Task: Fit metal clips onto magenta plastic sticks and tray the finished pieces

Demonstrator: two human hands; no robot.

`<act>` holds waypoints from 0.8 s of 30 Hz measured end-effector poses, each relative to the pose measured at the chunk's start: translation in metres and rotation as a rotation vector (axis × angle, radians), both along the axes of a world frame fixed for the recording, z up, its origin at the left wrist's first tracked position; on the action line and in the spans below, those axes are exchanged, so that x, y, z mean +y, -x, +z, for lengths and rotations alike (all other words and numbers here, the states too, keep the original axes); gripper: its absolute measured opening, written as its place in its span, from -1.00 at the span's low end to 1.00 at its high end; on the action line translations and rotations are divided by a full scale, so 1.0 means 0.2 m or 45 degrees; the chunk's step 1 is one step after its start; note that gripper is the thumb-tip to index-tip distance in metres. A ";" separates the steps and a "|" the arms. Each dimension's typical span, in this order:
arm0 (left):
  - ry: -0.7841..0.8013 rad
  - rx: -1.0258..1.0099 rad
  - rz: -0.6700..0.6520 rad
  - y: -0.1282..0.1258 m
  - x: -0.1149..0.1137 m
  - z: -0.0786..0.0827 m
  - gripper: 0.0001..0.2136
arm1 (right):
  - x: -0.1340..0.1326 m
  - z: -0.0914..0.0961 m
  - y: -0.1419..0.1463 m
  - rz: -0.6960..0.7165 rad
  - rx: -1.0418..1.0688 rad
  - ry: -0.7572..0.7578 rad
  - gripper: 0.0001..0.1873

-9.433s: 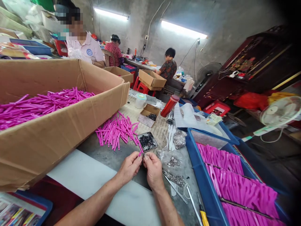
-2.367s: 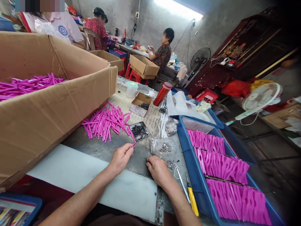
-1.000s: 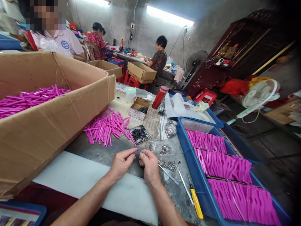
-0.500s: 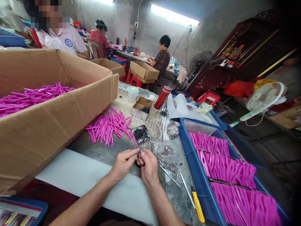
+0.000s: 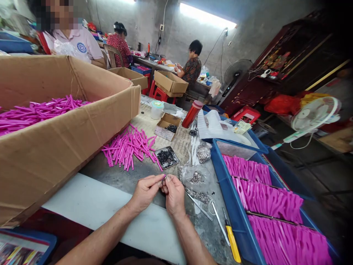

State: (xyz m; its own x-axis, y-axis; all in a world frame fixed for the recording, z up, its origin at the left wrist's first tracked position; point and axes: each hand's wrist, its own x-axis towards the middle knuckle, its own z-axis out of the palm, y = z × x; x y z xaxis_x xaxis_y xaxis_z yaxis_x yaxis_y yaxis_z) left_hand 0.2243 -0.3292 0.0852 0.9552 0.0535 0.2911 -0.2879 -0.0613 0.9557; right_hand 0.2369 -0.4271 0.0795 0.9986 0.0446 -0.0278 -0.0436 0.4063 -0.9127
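Note:
Both hands meet over the table, fingertips together. My left hand (image 5: 147, 189) is closed in a pinch on a small purple piece (image 5: 164, 177), of which only the tip shows. My right hand (image 5: 174, 193) is closed at the same spot, its fingers curled around something dark and small that I cannot make out. Just beyond the hands lie a pile of purple sticks (image 5: 129, 147) and a small metal tray (image 5: 173, 162) of tiny black parts. To the right of my right hand, a plastic bag (image 5: 205, 173) holds small silvery pieces.
A large cardboard box (image 5: 91, 127) of purple sticks stands at left. Blue trays (image 5: 230, 206) with rows of purple pieces fill the right. A yellow-handled screwdriver (image 5: 233, 243), tweezers (image 5: 220, 226), a red flask (image 5: 192, 114) and a small carton (image 5: 162, 130) stand or lie about. Several people sit beyond.
The hands stay together in nearly the same place, with a slight shift of the fingers. The whole view has moved a little.

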 end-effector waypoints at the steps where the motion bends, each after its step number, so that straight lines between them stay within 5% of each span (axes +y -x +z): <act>1: -0.002 0.003 0.003 0.00 0.00 0.00 -0.76 | 0.00 -0.01 0.00 -0.005 -0.024 0.031 -0.76; 24: -0.148 -0.160 0.028 0.00 0.00 0.01 -0.74 | 0.00 0.05 0.00 0.095 0.120 -0.137 -0.80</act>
